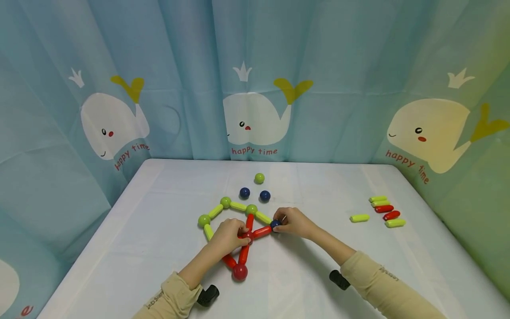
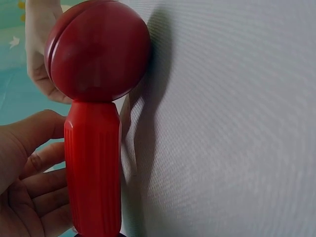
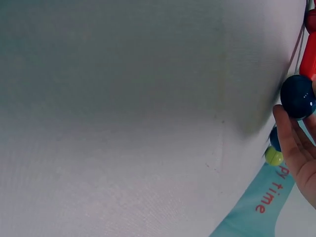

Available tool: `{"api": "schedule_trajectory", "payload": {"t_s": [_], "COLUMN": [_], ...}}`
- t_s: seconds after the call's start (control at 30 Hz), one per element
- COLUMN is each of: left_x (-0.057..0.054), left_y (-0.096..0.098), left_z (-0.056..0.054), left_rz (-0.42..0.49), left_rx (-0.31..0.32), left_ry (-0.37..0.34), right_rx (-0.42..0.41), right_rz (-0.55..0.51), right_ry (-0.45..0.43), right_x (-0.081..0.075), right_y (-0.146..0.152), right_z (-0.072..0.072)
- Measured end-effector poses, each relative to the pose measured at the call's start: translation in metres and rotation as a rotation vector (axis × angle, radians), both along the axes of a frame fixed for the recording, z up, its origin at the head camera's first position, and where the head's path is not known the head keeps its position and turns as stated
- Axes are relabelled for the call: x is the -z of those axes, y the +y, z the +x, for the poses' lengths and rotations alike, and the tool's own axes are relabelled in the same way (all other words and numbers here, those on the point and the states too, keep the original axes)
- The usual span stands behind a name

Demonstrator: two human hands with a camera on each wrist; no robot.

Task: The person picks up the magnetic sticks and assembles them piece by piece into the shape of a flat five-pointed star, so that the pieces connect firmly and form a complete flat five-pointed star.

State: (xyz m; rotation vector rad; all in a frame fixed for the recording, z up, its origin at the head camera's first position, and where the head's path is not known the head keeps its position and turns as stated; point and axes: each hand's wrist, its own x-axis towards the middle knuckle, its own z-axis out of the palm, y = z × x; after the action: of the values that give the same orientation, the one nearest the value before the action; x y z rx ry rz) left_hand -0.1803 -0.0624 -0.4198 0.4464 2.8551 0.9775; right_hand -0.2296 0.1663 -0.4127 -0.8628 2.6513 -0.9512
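On the white table lies a frame of sticks and balls. My left hand (image 1: 227,238) pinches its middle red ball (image 1: 250,237), from which red sticks (image 1: 261,232) branch out. At the frame's right corner, my right hand (image 1: 296,223) holds a dark blue ball (image 1: 275,224) between thumb and fingers, at the ends of a red and a yellow-green stick (image 1: 263,217). Green balls (image 1: 204,220) and yellow-green sticks form the far and left sides. A bigger red ball (image 1: 240,272) sits at the near corner; the left forearm partly hides the left side.
Behind the frame lie two loose blue balls (image 1: 264,196) and a green ball (image 1: 259,178). Several loose yellow-green sticks (image 1: 360,218) and red sticks (image 1: 384,208) are at the right. A whale-print curtain (image 1: 191,88) hangs around the table (image 1: 311,270).
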Motion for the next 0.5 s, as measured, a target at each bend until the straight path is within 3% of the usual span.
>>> {"api": "schedule_trajectory", "payload": {"t_s": [0.27, 0.5], "left_x": [-0.001, -0.004], "left_y": [0.002, 0.002], "left_z": [0.002, 0.011], "left_rz": [0.004, -0.070], "left_rx": [-0.004, 0.051], "left_ry": [-0.010, -0.003], "right_rx": [0.004, -0.018], "right_rz": [0.003, 0.055], "right_ry": [-0.004, -0.005], "right_x": [0.002, -0.004], "right_y": [0.000, 0.001], "right_z": [0.000, 0.008]}}
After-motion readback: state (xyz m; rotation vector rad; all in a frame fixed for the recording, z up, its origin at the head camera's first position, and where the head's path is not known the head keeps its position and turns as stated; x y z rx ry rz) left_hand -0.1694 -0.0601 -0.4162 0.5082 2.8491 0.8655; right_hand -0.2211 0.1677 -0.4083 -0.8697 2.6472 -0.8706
